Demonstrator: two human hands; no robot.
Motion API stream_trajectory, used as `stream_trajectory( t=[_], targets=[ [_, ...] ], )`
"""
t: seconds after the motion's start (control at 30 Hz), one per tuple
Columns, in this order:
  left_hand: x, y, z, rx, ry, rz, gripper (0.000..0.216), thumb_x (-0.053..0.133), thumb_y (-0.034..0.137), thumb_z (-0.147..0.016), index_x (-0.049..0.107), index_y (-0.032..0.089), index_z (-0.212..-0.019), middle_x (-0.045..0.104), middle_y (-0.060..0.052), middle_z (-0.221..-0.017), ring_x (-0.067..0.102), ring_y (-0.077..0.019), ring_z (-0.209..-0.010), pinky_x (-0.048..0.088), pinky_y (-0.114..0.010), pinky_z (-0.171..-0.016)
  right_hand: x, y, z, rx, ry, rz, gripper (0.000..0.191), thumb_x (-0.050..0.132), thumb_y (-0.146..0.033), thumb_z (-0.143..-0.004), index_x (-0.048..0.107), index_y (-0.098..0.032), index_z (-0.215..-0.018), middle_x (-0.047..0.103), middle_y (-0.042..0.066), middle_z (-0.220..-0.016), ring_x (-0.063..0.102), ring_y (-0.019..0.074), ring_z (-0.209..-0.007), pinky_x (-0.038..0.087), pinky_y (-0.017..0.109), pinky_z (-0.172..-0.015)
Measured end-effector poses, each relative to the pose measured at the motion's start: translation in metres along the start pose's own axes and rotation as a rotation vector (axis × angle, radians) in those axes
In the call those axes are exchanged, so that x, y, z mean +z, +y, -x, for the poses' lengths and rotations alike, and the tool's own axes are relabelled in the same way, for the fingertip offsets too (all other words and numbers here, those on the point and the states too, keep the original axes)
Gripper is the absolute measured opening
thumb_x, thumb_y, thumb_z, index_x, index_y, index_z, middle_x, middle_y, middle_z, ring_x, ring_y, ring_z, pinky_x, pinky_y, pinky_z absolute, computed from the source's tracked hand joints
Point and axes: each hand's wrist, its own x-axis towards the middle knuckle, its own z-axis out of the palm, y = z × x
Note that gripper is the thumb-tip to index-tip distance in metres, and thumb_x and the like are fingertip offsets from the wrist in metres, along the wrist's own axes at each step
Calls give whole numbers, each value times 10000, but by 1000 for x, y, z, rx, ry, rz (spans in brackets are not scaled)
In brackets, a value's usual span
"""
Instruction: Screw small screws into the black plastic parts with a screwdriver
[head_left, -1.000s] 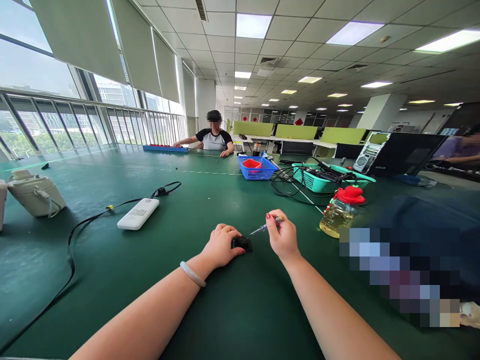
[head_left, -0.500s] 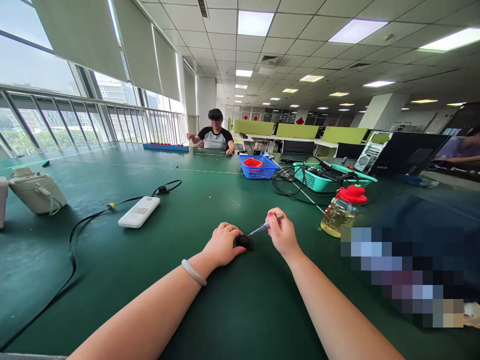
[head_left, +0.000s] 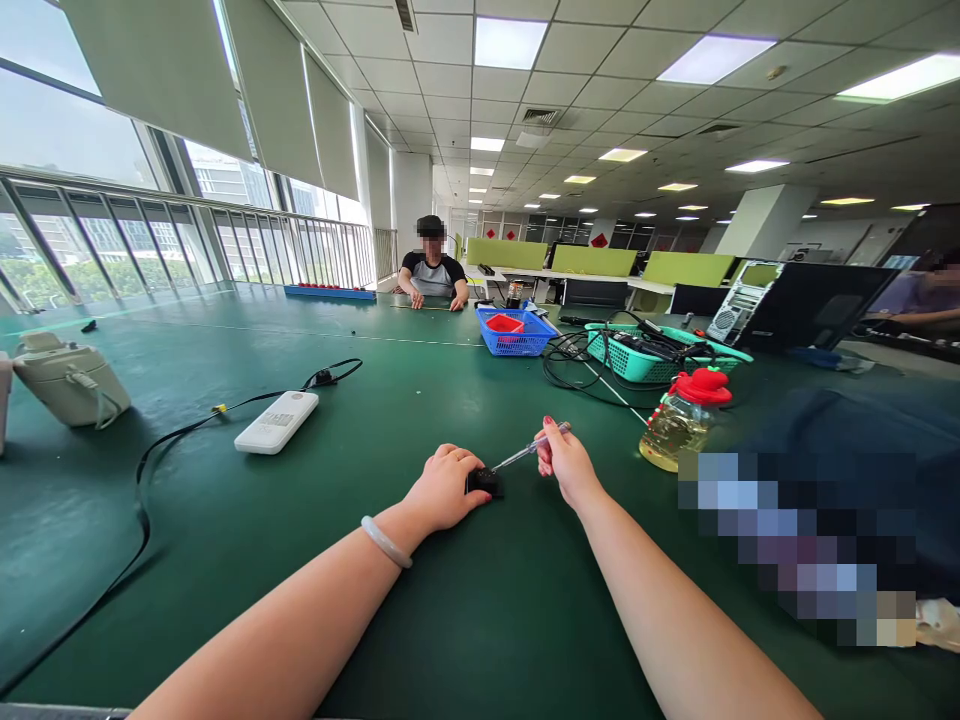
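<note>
- Head view: left hand (head_left: 444, 488) lies over a small black block (head_left: 484, 483), fingers across its far side, thumb along the near edge. Grip closed around it, pinning it to the green tabletop (head_left: 480, 620).
- Block sits flat on the table, about mid-frame, between the two hands; its right part is clear of the fingers. Surface detail too small to read.
- Right hand (head_left: 566, 465) has a thin screwdriver (head_left: 520, 455) by its clear handle, thumb on top, fingers curled in underneath. Grip closed, handle end poking out past the thumb.
- Shaft slants down-left, tip at the block's upper edge. Can't make out whether it's seated in anything.
- Pale bracelet (head_left: 386, 542) on left wrist.
- Left of the hands: white device (head_left: 277, 422) lying flat, black cord (head_left: 172, 437) running past it, beige case (head_left: 71, 380) farther out.
- Right: jar (head_left: 679, 430) with red lid, near the right hand. Teal basket (head_left: 622, 365) of cables behind it, blue basket (head_left: 517, 345) beside that.
- Co-worker (head_left: 433, 275) seated at the far edge, both hands on the table.
</note>
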Motion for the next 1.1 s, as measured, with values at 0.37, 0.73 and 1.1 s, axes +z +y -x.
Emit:
stream_trajectory(
  t=[0.37,0.73,1.1],
  targets=[
    [-1,1,1,5,-5,2,332,697,367,-790,656,235,-1092,650,-65,-1203,467,-306,-1218,394,-462,-1057,-2,0,0,30,71,42,574,655,-754,-669,544,-197,-587,402,-59,-453,344,71,-354,344,237,-331],
    [0,0,0,0,-9,-4,327,693,364,-790,655,241,-1091,653,-59,-1189,468,-306,-1217,398,-458,-1052,8,-1,1,-92,104,-134,460,714,-558,-691,541,-218,-947,589,-43,-672,423,71,-398,352,228,-370],
    [1,-1,0,0,-8,-12,352,706,367,-783,656,233,-1105,652,-66,-1202,467,-311,-1224,395,-452,-1056,13,-10,10,-301,-49,7,514,534,-436,-879,362,-282,-1338,614,-37,-787,479,107,-515,428,259,-517]
  ],
)
